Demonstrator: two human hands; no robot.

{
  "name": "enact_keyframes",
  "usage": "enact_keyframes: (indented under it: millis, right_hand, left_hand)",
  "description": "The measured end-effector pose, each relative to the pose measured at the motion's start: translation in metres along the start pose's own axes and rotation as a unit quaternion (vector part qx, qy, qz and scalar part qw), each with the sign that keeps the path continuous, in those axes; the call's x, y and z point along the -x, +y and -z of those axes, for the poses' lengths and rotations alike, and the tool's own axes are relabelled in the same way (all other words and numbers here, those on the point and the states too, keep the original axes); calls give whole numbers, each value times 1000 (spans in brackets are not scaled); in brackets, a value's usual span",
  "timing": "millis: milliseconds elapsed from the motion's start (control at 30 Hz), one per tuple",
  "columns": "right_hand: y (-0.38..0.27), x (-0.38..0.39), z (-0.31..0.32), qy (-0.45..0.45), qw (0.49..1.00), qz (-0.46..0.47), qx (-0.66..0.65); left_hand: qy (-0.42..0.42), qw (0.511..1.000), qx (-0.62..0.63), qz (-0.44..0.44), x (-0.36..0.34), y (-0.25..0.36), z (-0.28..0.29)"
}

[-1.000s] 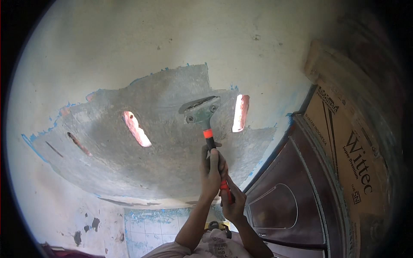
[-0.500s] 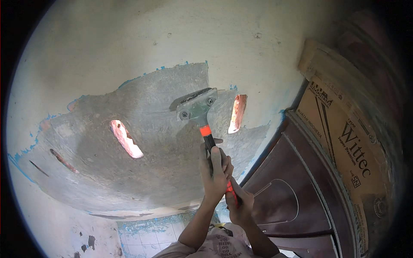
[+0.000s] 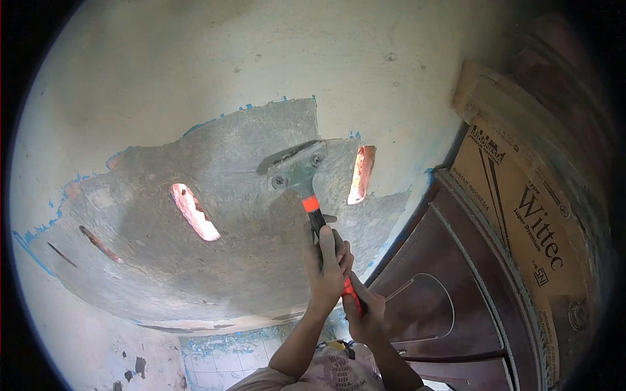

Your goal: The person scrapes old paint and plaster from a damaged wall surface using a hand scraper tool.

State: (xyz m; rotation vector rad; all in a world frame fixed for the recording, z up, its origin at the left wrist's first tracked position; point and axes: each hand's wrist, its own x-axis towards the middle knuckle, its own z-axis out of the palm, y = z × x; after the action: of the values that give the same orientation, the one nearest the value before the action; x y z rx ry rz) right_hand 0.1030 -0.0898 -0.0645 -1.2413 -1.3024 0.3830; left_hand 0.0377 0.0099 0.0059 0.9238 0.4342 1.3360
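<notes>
A long-handled scraper (image 3: 300, 171) with a wide screwed-on head and a black and orange handle is in both my hands. My left hand (image 3: 324, 274) is closed round the upper handle, its thumb lying along it. Lower down, my right hand (image 3: 365, 311) grips the red and black end. The scraper's head is close against a bare grey patch (image 3: 248, 221) on the wall and casts a dark shadow there; whether the blade touches is hard to tell. Cream paint (image 3: 215, 58) with ragged blue edges surrounds the patch.
Two bright slots, a left one (image 3: 194, 212) and a right one (image 3: 360, 174), open through the wall. To the right are a dark brown panelled door (image 3: 417, 306) and a brown cardboard sheet (image 3: 508, 195). White tiles (image 3: 228, 362) show below.
The scraper's head has shifted slightly left and down on the grey patch. Both hands keep their grip, and the whole view has moved a little.
</notes>
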Motion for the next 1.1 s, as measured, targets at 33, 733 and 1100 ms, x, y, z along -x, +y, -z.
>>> enact_keyframes:
  millis: [33,733,1100]
  right_hand:
    - [1,-2,1,1,1000,1,-1]
    - [-12,-7,2,-17,1000,-6,6]
    - [3,2,1,-1,1000,2,21]
  left_hand:
    - [-1,1000,-1,-1,-1,-1,-2]
    - [-22,1000,9,-4,-4,5,-3]
    - [-15,1000,3,13,-1,-1,-1]
